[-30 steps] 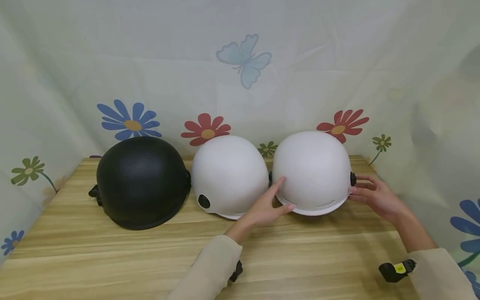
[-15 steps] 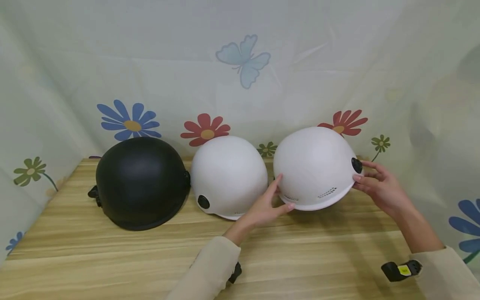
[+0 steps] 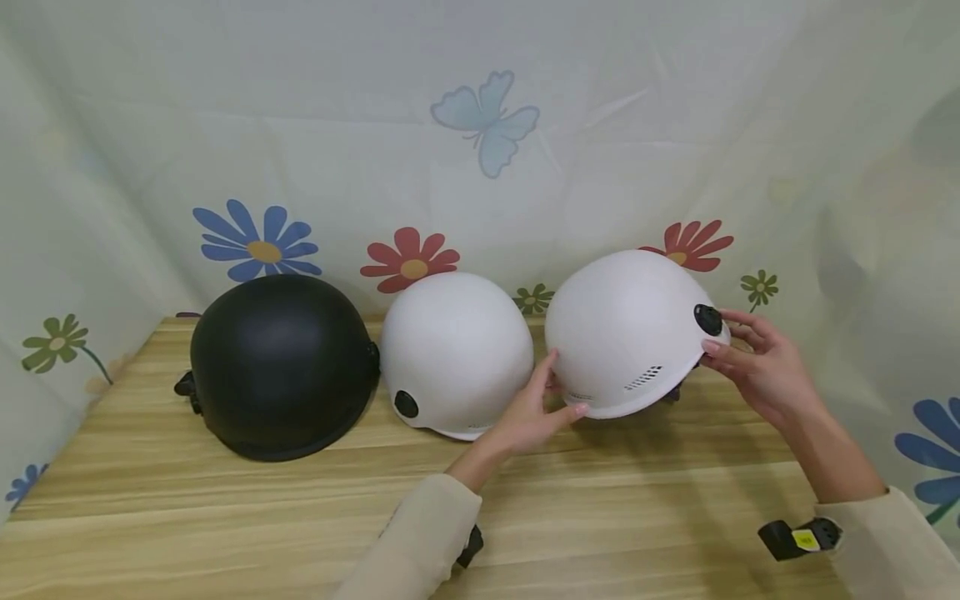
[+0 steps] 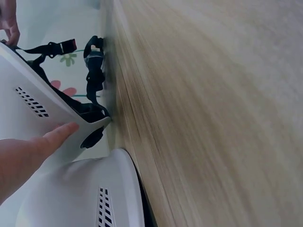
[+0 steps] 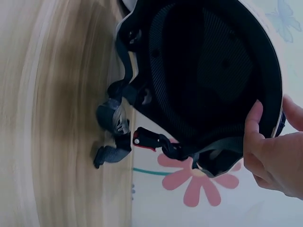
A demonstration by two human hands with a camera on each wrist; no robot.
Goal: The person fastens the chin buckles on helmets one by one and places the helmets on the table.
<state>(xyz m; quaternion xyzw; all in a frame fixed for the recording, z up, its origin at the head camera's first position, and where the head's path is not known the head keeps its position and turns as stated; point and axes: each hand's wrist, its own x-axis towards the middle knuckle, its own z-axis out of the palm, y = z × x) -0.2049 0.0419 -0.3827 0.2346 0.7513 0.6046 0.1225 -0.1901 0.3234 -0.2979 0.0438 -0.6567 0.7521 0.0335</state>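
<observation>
A white helmet [image 3: 626, 325] at the right of the row leans with its right side lifted and its left end low at the table. My left hand [image 3: 521, 423] holds its left front side, thumb on the front rim and fingers round the side. My right hand [image 3: 772, 379] grips the raised right rim beside a round black knob [image 3: 708, 320]. In the right wrist view, fingers reach inside the rim over the dark lining [image 5: 213, 71]. Black chin straps with a buckle [image 5: 146, 139] hang from the helmet, partly lying near the wood. The left palm is hidden.
A second white helmet [image 3: 457, 350] stands close to the left of the held one, by my left hand. Beyond it sits a black helmet [image 3: 281, 358]. All are on a wooden table [image 3: 600, 517], before a flower-print curtain [image 3: 337, 150].
The right-hand white helmet has gone from level to tilted, its right side raised by the right hand and turned slightly; chin straps now show beneath. My left hand has stayed nearly in place.
</observation>
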